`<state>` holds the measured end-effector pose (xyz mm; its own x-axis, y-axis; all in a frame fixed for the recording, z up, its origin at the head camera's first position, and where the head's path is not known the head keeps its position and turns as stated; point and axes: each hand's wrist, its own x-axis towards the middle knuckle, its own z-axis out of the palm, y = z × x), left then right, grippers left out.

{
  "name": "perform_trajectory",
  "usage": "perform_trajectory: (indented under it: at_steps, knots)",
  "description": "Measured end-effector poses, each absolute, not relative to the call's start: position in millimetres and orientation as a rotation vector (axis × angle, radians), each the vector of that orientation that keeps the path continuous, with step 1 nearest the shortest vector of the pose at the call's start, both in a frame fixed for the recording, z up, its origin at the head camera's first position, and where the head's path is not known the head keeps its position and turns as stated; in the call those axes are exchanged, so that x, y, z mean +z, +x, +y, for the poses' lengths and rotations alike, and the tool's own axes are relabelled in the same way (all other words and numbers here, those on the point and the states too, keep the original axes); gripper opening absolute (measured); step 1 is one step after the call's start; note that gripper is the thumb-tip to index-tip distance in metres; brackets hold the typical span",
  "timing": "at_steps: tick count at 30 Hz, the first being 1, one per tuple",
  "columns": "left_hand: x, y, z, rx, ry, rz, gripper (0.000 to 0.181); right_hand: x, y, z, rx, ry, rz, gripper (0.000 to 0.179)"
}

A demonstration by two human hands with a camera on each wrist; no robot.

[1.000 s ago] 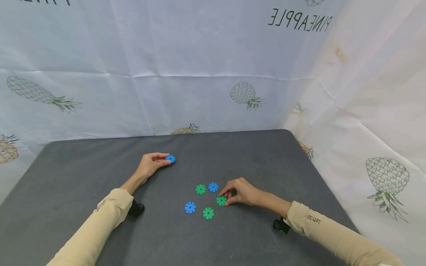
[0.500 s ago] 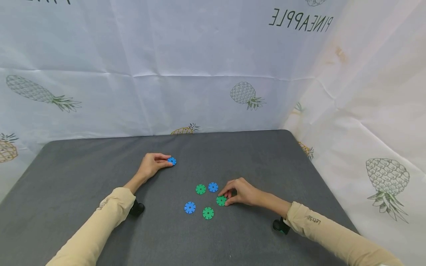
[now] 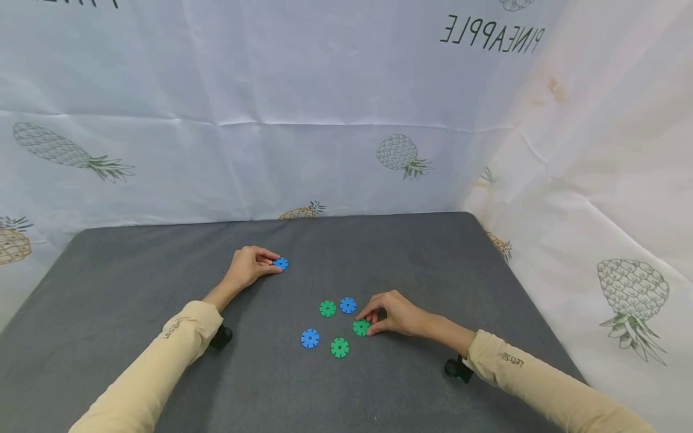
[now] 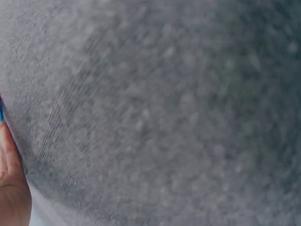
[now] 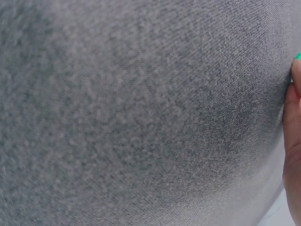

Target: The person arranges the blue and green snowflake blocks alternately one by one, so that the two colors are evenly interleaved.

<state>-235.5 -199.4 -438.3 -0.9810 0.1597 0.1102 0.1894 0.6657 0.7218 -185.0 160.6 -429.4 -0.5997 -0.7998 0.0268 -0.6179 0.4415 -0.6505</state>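
Note:
In the head view, my left hand (image 3: 248, 266) pinches a blue notched disc (image 3: 281, 263) between thumb and fingers, toward the back of the table. My right hand (image 3: 395, 313) grips a green notched disc (image 3: 361, 327) by its right side. Close by lie a second blue disc (image 3: 348, 305) and a second green disc (image 3: 327, 308), side by side. Nearer the front are a third blue disc (image 3: 310, 338) and a third green disc (image 3: 339, 347). Only slivers of the held discs show at the edges of the wrist views.
A dark grey cloth covers the table (image 3: 422, 252). White curtain (image 3: 325, 162) printed with pineapples hangs behind it and along the right side. A black wrist camera (image 3: 458, 369) sits under the right sleeve, another (image 3: 221, 337) under the left.
The left hand's blue disc has shifted slightly to the right and toward the front, still pinched. My right hand and the discs around it have stayed in place.

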Motion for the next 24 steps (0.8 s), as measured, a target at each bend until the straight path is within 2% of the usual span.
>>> perform_trajectory:
  at_steps: [9, 18, 24]
  knots:
    - [-438, -235, -205, -1.264, -0.287, -2.853, 0.035, -431, -185, 161, -0.922, -1.211, 2.405, 0.029]
    - [-433, -233, -210, -1.319, -0.452, -2.807, 0.029, -431, -185, 162, -0.939, -1.210, 2.396, 0.029]
    - [-436, -235, -212, -1.356, -0.518, -2.807, 0.033, -431, -185, 162, -0.947, -1.215, 2.393, 0.029]
